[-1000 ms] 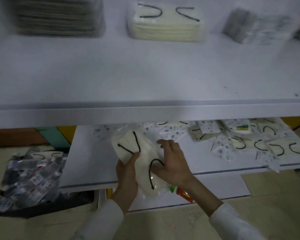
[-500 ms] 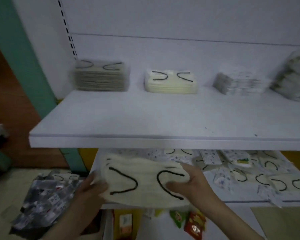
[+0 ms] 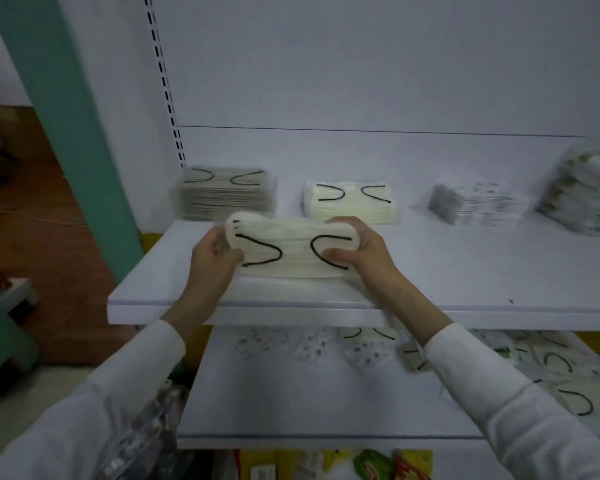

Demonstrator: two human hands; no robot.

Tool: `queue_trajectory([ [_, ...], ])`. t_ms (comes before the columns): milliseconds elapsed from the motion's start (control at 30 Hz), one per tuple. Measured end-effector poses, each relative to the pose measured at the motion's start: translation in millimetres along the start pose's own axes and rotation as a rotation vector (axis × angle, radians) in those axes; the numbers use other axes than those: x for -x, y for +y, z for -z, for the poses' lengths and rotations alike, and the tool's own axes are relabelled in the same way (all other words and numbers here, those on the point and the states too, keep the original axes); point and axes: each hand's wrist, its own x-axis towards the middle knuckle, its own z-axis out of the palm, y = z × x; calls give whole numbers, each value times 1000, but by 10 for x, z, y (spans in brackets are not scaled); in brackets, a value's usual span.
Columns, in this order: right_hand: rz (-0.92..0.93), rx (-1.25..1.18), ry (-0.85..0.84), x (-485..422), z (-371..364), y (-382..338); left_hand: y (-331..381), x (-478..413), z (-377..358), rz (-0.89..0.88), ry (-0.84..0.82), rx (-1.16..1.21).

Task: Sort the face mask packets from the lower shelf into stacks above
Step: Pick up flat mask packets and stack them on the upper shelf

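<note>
Already four stacks (image 3: 350,202) are sitting on the upper shelf (image 3: 465,271); both hands, left hand (image 3: 212,258) and right hand (image 3: 357,251), are gripping a cream packet (image 3: 291,252) above its front, while many packets (image 3: 361,351) are lying below.

Your one camera sits on your head. It looks forward and a bit down, close to the top shelf (image 3: 482,271).
</note>
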Motion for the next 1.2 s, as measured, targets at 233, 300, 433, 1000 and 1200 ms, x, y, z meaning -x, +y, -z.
queue_trajectory([
  [233,-174,43,10,-44,126,134,-128,-172,148,86,-149,-104],
  [300,-232,77,4,-41,217,148,-141,-180,175,82,-199,-185],
  [433,-205,77,42,11,276,196,-154,-151,173,-5,-243,-282],
  [1000,-145,404,343,-509,1101,-111,310,-1066,-776,-159,-232,-190],
  [1200,-218,494,349,-1423,1432,-37,428,-1617,-1323,-81,-100,-259],
])
